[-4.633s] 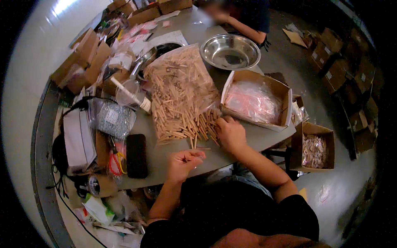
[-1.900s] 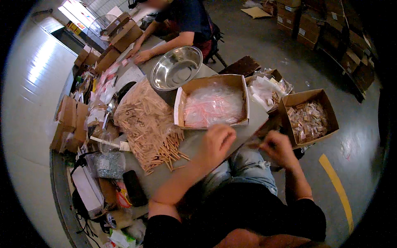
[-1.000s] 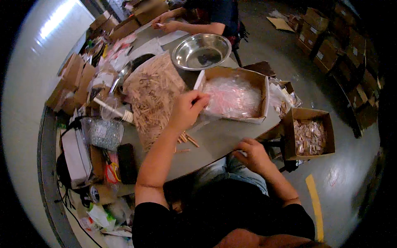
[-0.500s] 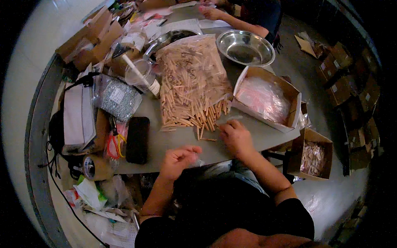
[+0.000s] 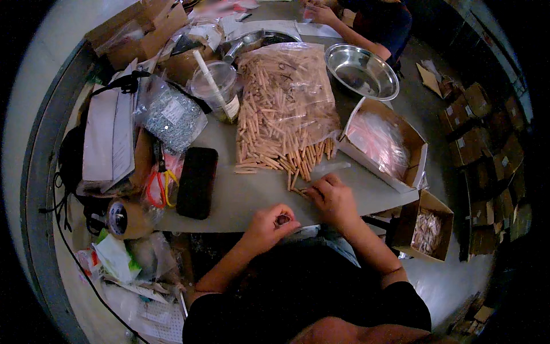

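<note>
A large clear plastic bag (image 5: 286,86) full of short wooden sticks lies on the table, with many sticks (image 5: 275,155) spilling out of its near end. My right hand (image 5: 335,200) is at the near side of this spill, its fingertips closed on the end of a loose wooden stick (image 5: 299,191). Close to the table's front edge, my left hand (image 5: 269,228) is curled closed round something small and dark that I cannot make out. Beyond my right hand lies a small clear plastic strip (image 5: 334,167).
Right of the bag stand an open carton (image 5: 412,163) of clear plastic bags and a steel basin (image 5: 366,94). To the left are a black phone (image 5: 197,183), scissors (image 5: 163,186), a bag of metal bits (image 5: 172,117) and a plastic cup (image 5: 215,86). Across the table, another person's hands (image 5: 322,14) work.
My left hand has moved right and curled its fingers in. My right hand has come to the loose stick. The whole view has shifted slightly.
</note>
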Available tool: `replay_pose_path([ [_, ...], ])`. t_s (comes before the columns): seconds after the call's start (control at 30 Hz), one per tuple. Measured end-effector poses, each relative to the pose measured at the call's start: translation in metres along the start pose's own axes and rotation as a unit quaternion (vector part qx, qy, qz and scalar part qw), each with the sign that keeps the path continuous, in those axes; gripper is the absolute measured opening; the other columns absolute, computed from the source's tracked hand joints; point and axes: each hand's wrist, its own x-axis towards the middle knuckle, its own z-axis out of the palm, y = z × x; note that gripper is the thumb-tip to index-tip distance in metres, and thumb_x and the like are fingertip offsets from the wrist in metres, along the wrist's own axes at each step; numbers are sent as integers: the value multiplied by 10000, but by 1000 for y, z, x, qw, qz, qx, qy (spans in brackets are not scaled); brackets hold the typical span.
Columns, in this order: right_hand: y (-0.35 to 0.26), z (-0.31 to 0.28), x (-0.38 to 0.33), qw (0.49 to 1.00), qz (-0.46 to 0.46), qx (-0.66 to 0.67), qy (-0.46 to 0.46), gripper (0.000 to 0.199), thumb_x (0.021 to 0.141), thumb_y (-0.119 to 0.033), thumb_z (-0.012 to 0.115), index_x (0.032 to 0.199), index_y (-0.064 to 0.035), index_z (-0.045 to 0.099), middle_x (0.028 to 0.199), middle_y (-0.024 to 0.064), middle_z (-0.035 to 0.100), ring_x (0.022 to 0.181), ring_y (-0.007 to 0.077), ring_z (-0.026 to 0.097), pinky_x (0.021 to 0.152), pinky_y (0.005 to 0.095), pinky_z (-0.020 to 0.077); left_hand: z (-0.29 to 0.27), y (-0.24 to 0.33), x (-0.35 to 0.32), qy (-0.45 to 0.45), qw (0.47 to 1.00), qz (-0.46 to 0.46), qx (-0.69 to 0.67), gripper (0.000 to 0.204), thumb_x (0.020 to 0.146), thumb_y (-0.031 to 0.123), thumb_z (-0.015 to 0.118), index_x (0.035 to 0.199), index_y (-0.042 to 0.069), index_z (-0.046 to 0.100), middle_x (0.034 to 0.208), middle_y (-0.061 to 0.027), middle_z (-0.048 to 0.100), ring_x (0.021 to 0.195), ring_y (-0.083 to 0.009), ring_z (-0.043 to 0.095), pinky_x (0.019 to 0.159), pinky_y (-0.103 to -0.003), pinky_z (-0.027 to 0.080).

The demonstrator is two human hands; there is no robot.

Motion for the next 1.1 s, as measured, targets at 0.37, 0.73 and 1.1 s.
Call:
replay_pose_path([
  [0.37, -9, 1, 5, 997, -60, 37, -41, 252, 843, -148, 614, 1085, -79, 607, 934, 168, 601, 818, 387, 616, 711, 454, 533, 15, -11, 50, 149, 951, 112, 248, 195, 793, 31, 643, 981, 21, 594, 1036, -171, 643, 936, -377, 614, 850, -431, 499],
  [0.73, -8, -3, 24, 990, -113, 53, -72, 251, 817, -57, 600, 1066, -32, 625, 1048, 158, 563, 956, 355, 582, 826, 403, 502, -14, -23, 22, 140, 969, 127, 158, 134, 790, -4, 628, 895, 36, 557, 1064, -151, 652, 953, -365, 604, 840, -424, 495],
  [1.1, -11, 3, 6, 990, -109, 72, -56, 199, 789, -90, 675, 982, -41, 664, 1029, 144, 571, 926, 311, 604, 779, 379, 522, -3, -24, 8, 41, 921, 173, 348, 130, 810, 71, 677, 908, 33, 599, 1008, -138, 648, 943, -342, 621, 822, -404, 516],
])
